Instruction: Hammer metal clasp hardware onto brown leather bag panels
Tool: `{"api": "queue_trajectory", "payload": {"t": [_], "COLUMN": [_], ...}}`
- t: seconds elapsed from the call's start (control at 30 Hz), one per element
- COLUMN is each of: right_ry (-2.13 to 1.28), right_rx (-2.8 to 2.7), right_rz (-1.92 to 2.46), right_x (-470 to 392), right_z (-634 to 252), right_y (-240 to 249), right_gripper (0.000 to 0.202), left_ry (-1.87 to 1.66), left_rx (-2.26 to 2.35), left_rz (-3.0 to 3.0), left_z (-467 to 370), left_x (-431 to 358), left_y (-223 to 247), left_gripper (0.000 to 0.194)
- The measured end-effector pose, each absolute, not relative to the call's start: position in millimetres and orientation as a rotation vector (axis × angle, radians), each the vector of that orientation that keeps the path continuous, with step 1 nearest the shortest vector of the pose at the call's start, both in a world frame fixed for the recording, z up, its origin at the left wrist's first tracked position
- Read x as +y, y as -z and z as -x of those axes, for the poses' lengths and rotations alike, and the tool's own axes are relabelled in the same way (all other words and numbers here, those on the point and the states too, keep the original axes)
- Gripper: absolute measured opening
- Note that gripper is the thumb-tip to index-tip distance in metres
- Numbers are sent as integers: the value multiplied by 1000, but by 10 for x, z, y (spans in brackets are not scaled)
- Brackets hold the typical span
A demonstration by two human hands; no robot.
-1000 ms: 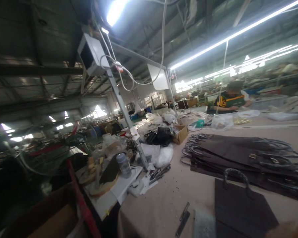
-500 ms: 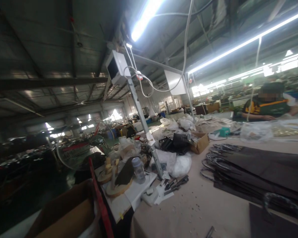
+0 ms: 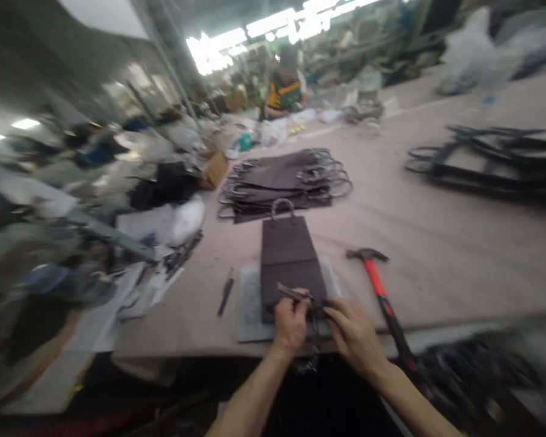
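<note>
A dark brown bag piece (image 3: 289, 249) with a looped handle at its far end lies on a grey slab (image 3: 250, 303) at the table's front edge. My left hand (image 3: 292, 321) is closed on a thin metal tool (image 3: 291, 292) above the near part of the piece. Close beside it, my right hand (image 3: 352, 331) has its fingers together at the piece's near right corner; the small part at its fingertips is blurred. A dark braided handle (image 3: 315, 343) hangs between the hands.
Right of the slab lies a red and black hammer (image 3: 377, 282), left of it a dark blade-like tool (image 3: 226, 294). Stacked brown pieces (image 3: 277, 179) lie behind, black straps (image 3: 495, 161) at right. A person (image 3: 284, 91) sits far back.
The view has swung right and down onto the front of the table. Both hands, the slab and the hammer now show; the left-side clutter has shifted toward the left edge.
</note>
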State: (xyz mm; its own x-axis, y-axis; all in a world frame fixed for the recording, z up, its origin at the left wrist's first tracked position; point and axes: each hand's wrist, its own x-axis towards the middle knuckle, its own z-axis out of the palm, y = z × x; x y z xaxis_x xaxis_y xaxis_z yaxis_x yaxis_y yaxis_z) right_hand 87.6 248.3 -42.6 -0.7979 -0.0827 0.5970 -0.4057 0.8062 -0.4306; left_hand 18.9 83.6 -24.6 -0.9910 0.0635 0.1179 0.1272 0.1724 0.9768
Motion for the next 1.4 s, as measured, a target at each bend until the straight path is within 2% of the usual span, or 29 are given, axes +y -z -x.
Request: {"api": "queue_trajectory", "payload": {"t": [0.13,0.37,0.67,0.93,1.4], "right_ry": [-756,-807,-758,-782,-738], "right_rx": [-2603,-2635,-2838,-2885,-2980], "right_rz": [-264,-330,-373,-374,-320], "right_x": [2592,2624,2703,2715,2704], "right_z": [-1292,-1249,-1129,-1106,-1095], "right_y": [511,507,372,345,276], "right_gripper": [25,33,36,40,45], "left_ry": [2161,2453,2413,1988,2135], "left_rx": [-2331,-2110,-2143,-2176,-2294], "left_rz": [201,-17,-83,364,-17], "left_z": [-355,-280,-311,-276,-489], "left_x": [946,891,949,1036,943], "left_y": [544,489,400,364,215], "left_gripper": [26,32,33,14,18]}}
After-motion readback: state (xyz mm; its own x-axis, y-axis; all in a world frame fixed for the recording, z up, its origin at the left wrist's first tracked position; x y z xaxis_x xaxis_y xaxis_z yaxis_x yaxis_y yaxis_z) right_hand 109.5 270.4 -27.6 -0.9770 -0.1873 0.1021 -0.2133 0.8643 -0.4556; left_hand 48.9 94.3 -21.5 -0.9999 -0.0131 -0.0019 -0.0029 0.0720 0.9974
